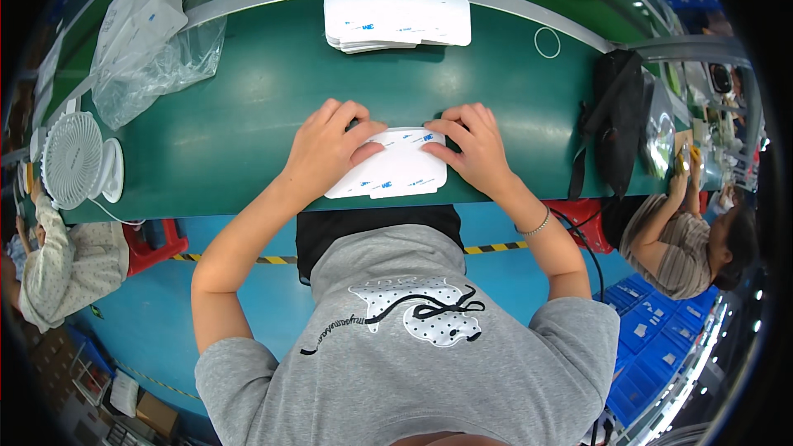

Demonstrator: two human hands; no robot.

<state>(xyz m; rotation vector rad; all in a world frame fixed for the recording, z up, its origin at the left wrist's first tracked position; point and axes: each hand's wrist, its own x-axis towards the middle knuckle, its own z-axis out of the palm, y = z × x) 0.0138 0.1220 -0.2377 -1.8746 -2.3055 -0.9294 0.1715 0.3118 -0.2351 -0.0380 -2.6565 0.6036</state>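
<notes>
A flat white adhesive-backed sheet [388,172] with rounded corners and small blue print lies near the front edge of the green table, in front of my body. My left hand [332,147] grips its far left part, thumb on top and fingers bent at the far edge. On the far right part, my right hand [472,147] pinches in the same way, its thumb pointing inward. Whether one sheet or more lies under my fingers, I cannot tell. Farther back, beyond both hands, sits a stack of similar white sheets [396,15].
At the far left, a clear plastic bag [169,66] partly covers more white sheets [142,12]. A white fan [74,158] stands on the left, a black bag [618,120] on the right. A thin white ring [547,42] lies at the back right. People sit at both sides.
</notes>
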